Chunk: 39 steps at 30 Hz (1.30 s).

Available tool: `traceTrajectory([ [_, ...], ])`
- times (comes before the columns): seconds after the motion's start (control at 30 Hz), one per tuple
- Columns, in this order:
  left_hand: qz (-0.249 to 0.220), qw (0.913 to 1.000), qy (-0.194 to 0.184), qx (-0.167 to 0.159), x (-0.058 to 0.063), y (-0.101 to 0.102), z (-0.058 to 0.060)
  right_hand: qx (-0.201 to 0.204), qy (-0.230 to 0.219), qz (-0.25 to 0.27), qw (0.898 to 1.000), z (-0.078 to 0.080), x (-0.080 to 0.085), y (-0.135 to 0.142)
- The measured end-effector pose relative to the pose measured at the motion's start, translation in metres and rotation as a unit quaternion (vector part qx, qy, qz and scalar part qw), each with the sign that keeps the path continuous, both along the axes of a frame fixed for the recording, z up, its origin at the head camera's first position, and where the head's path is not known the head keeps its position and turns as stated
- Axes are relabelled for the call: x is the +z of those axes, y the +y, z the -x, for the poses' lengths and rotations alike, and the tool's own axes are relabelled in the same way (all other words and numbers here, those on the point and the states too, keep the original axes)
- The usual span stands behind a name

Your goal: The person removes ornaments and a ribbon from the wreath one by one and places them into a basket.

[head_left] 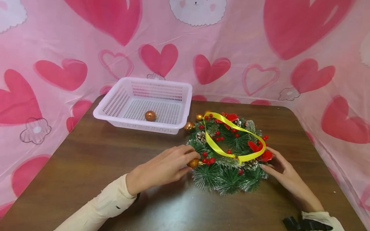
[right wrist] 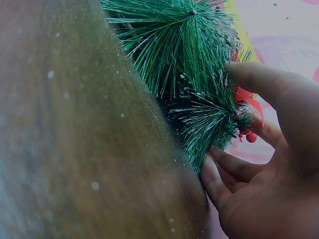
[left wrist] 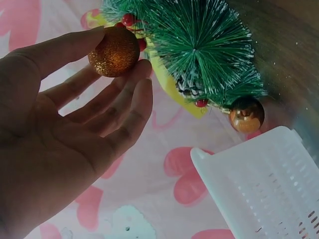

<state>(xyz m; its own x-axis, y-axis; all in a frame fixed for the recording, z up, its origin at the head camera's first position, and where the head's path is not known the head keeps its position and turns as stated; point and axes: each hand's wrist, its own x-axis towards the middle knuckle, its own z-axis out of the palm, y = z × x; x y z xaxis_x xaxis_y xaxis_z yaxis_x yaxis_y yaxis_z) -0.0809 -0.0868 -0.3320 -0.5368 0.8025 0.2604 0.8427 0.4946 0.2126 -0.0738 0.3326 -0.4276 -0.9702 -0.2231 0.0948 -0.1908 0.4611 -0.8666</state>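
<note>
A green Christmas wreath [head_left: 228, 179] lies on the table, with red berries, red flowers, pine cones and a loop of yellow ribbon [head_left: 215, 146]. At its left edge my left hand [head_left: 170, 163] pinches a glittery orange-gold ball ornament [left wrist: 114, 52] between thumb and fingers. My right hand [head_left: 286, 176] holds the wreath's right edge; in the right wrist view its thumb is on one side of the needles and the fingertips [right wrist: 212, 179] on the other. A shiny copper ball [head_left: 189, 127] and a smaller gold ball [head_left: 199, 117] sit at the wreath's far left edge.
A white perforated basket [head_left: 138, 127] stands at the back left of the brown table [head_left: 95, 160], just left of the wreath. One copper ball [head_left: 150, 115] lies inside it. Behind the table hangs a pink cloth [head_left: 231, 38] with hearts.
</note>
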Motion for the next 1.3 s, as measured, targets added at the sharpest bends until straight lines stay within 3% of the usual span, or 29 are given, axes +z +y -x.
traceTrajectory([
  [0.53, -0.003, 0.9998, -0.012, 0.015, 0.010, -0.007, 0.006, -0.009, -0.014, -0.016, 1.000, -0.002, 0.003, 0.003],
  [0.8, -0.042, 0.9985, 0.001, 0.034, 0.017, -0.018, 0.011, 0.001, -0.006, -0.001, 1.000, -0.001, 0.002, 0.001],
  [1.03, -0.065, 0.9958, 0.023, 0.061, 0.022, -0.027, 0.020, -0.001, -0.004, -0.011, 1.000, -0.001, 0.001, 0.001],
  [1.3, -0.122, 0.9903, 0.020, 0.064, 0.016, -0.030, 0.037, -0.004, -0.010, -0.017, 1.000, -0.001, 0.001, 0.002],
])
